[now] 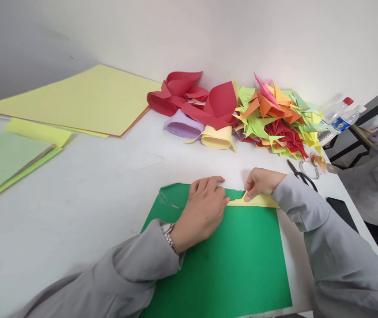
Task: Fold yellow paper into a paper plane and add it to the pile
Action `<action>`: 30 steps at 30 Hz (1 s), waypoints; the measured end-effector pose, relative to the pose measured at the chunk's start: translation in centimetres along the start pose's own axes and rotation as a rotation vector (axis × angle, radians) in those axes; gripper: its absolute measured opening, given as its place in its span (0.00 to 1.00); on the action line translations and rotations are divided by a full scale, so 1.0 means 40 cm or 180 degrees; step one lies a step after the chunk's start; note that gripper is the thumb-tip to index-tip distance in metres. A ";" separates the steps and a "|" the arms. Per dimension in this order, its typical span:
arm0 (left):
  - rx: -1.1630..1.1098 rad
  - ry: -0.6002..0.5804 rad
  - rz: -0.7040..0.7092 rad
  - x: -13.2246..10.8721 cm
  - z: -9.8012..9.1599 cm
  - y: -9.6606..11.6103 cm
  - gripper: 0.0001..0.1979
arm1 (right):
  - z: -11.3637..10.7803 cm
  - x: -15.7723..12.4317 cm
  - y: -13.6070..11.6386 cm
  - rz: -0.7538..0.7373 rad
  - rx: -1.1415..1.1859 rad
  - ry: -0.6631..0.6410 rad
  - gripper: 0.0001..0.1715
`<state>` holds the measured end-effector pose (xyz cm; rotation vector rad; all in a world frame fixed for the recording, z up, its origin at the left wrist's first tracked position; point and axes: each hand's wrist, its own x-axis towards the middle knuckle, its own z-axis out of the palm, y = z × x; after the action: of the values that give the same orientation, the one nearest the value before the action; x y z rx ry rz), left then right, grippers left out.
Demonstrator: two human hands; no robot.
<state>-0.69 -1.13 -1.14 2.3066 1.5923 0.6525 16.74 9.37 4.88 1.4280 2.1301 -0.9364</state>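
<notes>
A big green sheet of paper (242, 256) lies on the white table in front of me. Along its far edge runs a pale yellow paper strip (263, 201), with an uneven green edge beside it; I cannot tell whether the strip is a separate piece. My left hand (204, 210), with a watch at the wrist, rests palm down on the green sheet, fingers apart and bent, the fingertips near the strip. My right hand (260, 183) pinches the yellow paper between thumb and curled fingers, just right of the left one.
Red paper cones (222, 104) and a heap of folded coloured paper (275, 119) lie by the wall. At right are scissors (303, 176), a tape roll (309, 169), a black phone-like slab (341, 212) and bottles (346, 117). Yellow sheets (86, 101) lie left. Another person's sleeve (371, 185) shows.
</notes>
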 end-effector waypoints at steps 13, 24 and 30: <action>0.0561 0.0186 0.0031 -0.004 -0.006 0.015 0.13 | 0.007 -0.024 0.002 0.0471 -0.0330 0.0239 0.24; 0.1123 0.0529 0.1143 -0.103 0.093 0.136 0.24 | 0.040 -0.063 0.005 0.0460 -0.0598 0.0368 0.18; 0.1217 0.0669 0.1115 -0.112 0.102 0.134 0.28 | 0.054 -0.080 0.003 0.0287 -0.0605 0.0485 0.18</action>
<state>4.38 -7.09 -3.20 2.9283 1.5180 0.7411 18.04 5.78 5.46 1.5258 2.1754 -0.5912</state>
